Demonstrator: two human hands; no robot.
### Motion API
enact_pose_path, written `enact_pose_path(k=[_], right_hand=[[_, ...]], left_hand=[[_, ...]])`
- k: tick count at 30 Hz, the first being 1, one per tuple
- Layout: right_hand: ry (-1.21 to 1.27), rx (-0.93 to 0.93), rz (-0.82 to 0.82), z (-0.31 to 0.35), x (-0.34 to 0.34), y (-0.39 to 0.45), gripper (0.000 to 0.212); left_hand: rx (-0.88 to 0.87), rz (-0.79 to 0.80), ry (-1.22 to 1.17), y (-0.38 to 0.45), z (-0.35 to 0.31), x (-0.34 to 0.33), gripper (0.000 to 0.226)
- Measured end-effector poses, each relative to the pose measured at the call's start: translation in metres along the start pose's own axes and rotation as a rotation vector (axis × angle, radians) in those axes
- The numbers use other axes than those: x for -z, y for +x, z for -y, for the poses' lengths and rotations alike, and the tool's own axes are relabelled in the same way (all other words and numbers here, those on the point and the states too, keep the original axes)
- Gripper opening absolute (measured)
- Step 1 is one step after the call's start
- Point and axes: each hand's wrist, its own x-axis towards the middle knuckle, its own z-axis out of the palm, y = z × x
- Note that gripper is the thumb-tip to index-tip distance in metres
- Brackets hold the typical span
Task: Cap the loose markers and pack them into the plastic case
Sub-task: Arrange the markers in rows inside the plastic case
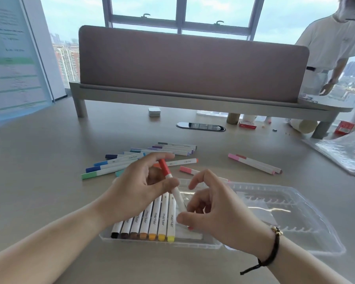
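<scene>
We are holding a red marker [173, 188] between both hands: our left hand [140, 188] is pinching its upper part just below the red cap with thumb and fingers curled round it, and our right hand [215, 210] is pinching its lower end between thumb and curled fingers, so the marker is slanting above the case. Right beneath, in the lower centre of the frame, the clear plastic case [193, 243] is lying open on the table [39, 160], its lid [291, 218] spreading flat to the right. Seven packed markers [150, 222] are sitting side by side in the left part of its tray, tips running from black through browns and oranges to yellow. Beyond our hands, at mid frame, we are seeing loose blue and green markers [111, 165] fanned to the left, purple markers [172, 149] grouped behind them, and pink markers [254, 163] lying apart at the right. Farther back, a mauve desk divider [193, 64] is standing across the upper frame, and another person [330, 44] is standing at the upper right.
</scene>
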Motion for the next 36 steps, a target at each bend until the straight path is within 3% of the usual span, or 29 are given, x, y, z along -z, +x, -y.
enact_pose_path(k=[4, 11, 18, 26, 36], right_hand=[[-0.092, 0.006, -0.030, 0.002, -0.003, -0.002, 0.050], [-0.129, 0.022, 0.001, 0.004, -0.004, -0.002, 0.035], [-0.234, 0.064, -0.070, 0.003, -0.010, 0.000, 0.029], [-0.388, 0.075, 0.013, -0.004, -0.004, -0.002, 0.022], [-0.634, 0.242, 0.155, -0.012, 0.019, -0.002, 0.032]], left_hand=[[0.019, -0.001, -0.115, 0.001, -0.005, -0.002, 0.042], [0.043, 0.036, -0.149, 0.002, -0.008, -0.002, 0.049], [0.025, 0.039, 0.212, 0.001, 0.004, -0.011, 0.059], [0.052, 0.071, 0.719, 0.000, 0.003, -0.012, 0.066], [0.243, 0.227, 0.904, 0.000, 0.000, -0.007, 0.095]])
